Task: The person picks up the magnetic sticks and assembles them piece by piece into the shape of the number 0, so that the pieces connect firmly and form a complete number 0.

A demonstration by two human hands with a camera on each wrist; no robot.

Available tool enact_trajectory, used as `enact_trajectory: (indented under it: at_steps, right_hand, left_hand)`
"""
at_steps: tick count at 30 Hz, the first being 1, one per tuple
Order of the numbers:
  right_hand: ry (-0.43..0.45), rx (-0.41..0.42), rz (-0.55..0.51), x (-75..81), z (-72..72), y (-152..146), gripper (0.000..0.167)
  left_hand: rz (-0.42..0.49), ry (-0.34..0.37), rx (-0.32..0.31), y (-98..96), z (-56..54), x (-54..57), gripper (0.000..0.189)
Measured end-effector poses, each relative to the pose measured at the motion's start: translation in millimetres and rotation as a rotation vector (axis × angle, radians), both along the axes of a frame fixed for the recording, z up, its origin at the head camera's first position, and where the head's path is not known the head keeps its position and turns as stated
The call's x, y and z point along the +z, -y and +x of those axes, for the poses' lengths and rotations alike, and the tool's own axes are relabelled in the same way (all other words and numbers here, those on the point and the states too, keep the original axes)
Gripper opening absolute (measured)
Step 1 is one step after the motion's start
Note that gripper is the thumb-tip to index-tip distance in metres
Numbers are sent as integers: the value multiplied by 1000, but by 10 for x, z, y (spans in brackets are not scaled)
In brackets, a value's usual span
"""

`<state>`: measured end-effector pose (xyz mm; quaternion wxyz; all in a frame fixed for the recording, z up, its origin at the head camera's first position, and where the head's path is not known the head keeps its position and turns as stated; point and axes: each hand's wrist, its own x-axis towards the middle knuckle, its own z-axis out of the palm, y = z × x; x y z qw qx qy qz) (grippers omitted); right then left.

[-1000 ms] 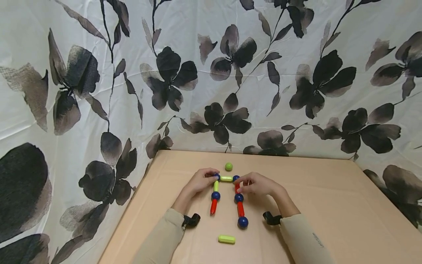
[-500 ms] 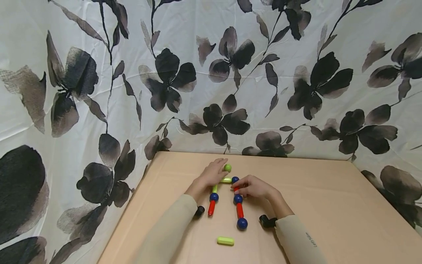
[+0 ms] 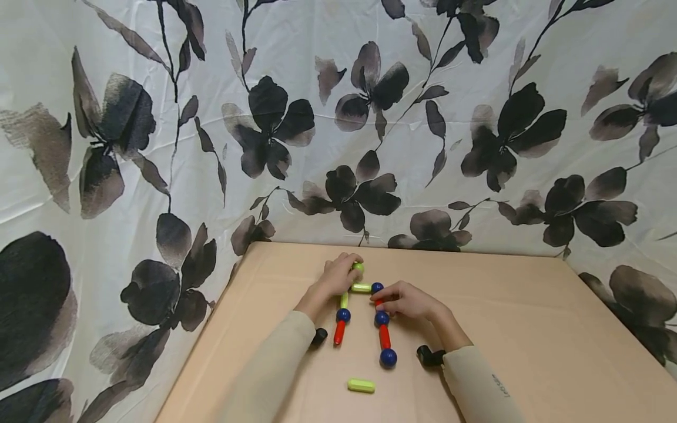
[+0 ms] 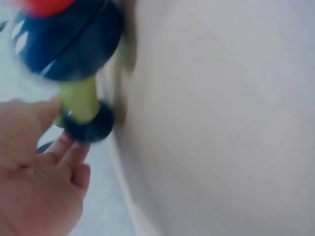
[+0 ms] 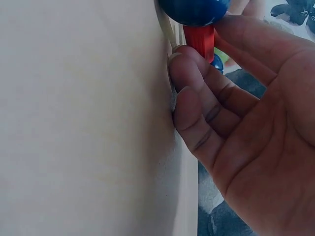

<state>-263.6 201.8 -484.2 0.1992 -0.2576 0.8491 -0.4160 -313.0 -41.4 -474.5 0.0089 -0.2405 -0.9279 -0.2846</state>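
My left hand [image 3: 333, 277] pinches the green ball [image 3: 358, 267] between thumb and fingers, just beyond the built shape. The upper left blue ball [image 4: 91, 123] is hidden by this hand in the head view but shows in the left wrist view. My right hand [image 3: 412, 299] holds the upper red rod [image 5: 199, 42] of the right column. That rod sits between a blue ball [image 3: 377, 288] and a lower blue ball [image 3: 381, 319]. A green rod [image 3: 362, 288] spans the top. The left column has a green rod [image 3: 344, 301], a blue ball [image 3: 343, 315] and a red rod [image 3: 339, 333].
A loose green rod [image 3: 361, 386] lies nearer the front. The right column ends in a red rod [image 3: 384, 336] and a blue ball [image 3: 388, 358]. Behind the tan table [image 3: 502, 329] hangs a floral cloth [image 3: 423, 135].
My left hand has left the upper left blue ball, reached farther back and taken hold of the green ball, drawing it slightly left. My right hand has shifted slightly onto the red rod.
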Motion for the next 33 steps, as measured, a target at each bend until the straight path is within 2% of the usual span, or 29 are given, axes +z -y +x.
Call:
enact_trajectory:
  at_steps: [3, 5, 8, 10, 13, 17, 19, 21, 24, 28, 33]
  right_hand:
    - [-1, -3, 3, 0, -15, -6, 27]
    - [-3, -8, -1, 8, -24, -10, 26]
    - [-2, -13, -9, 22, -28, -16, 26]
    - [-4, -7, -11, 28, -27, -20, 27]
    - [-8, 2, -11, 36, -23, -28, 28]
    - [-11, 0, -10, 46, -20, -35, 28]
    - [-10, -4, -11, 47, -20, -34, 28]
    - [-6, -5, -11, 43, -19, -33, 28]
    - [-5, -1, -15, 31, -15, -28, 29]
    - [-2, 5, -19, 12, -9, -27, 29]
    - [6, 1, -22, 6, -4, -23, 28]
  left_hand:
    - [126, 52, -32, 172, 74, 76, 33]
    - [167, 79, -64, 280, 148, 160, 35]
    - [143, 109, -146, 419, 276, 300, 34]
    - [102, 154, -218, 497, 381, 397, 32]
    - [55, 285, -345, 587, 545, 526, 24]
    - [-5, 545, -463, 663, 764, 610, 22]
    - [-46, 637, -476, 676, 856, 615, 24]
    - [-77, 700, -473, 672, 936, 614, 24]
    - [-103, 732, -440, 653, 1010, 599, 18]
    - [-101, 759, -417, 636, 1047, 538, 13]
    - [-117, 761, -434, 604, 1054, 465, 14]
